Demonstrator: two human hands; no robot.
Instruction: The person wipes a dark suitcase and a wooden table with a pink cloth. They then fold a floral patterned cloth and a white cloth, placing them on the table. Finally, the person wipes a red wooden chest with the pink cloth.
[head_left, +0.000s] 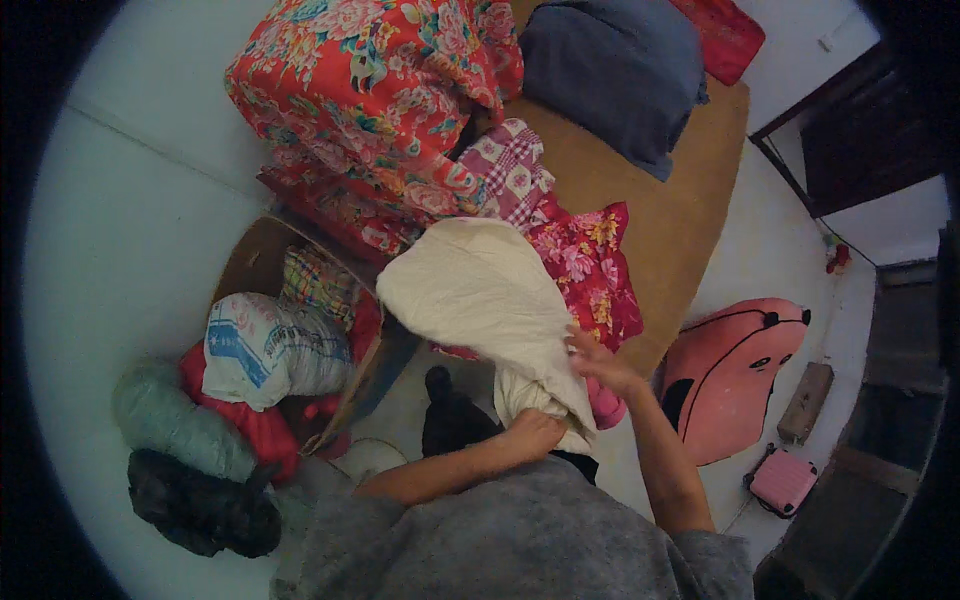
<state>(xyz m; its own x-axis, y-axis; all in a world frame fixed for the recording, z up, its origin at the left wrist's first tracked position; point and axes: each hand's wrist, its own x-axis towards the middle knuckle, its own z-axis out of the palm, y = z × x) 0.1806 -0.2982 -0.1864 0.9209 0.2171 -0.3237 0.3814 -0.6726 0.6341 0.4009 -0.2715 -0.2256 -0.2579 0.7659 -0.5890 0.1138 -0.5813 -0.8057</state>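
A cream cloth bundle (480, 289), perhaps a quilt or a pillow, hangs in front of my body, its far end resting against the floral bedding. My left hand (538, 433) is closed on the gathered lower end of this cloth. Spread fingers of my right hand (602, 365) lie at the cloth's right edge, touching or very near it; nothing is seen gripped there. Beyond the bundle lies a red floral pillow or folded cloth (592, 262), beside a checked cloth (514, 161). The underside of the bundle is hidden.
A large red floral bundle (360, 97) and a grey-blue cloth (615, 75) sit on a brown bed surface (697, 202). At left, a cardboard box (360, 390) holds a white printed bag (274, 352), with more bags around it. Pink cases (724, 390) stand right.
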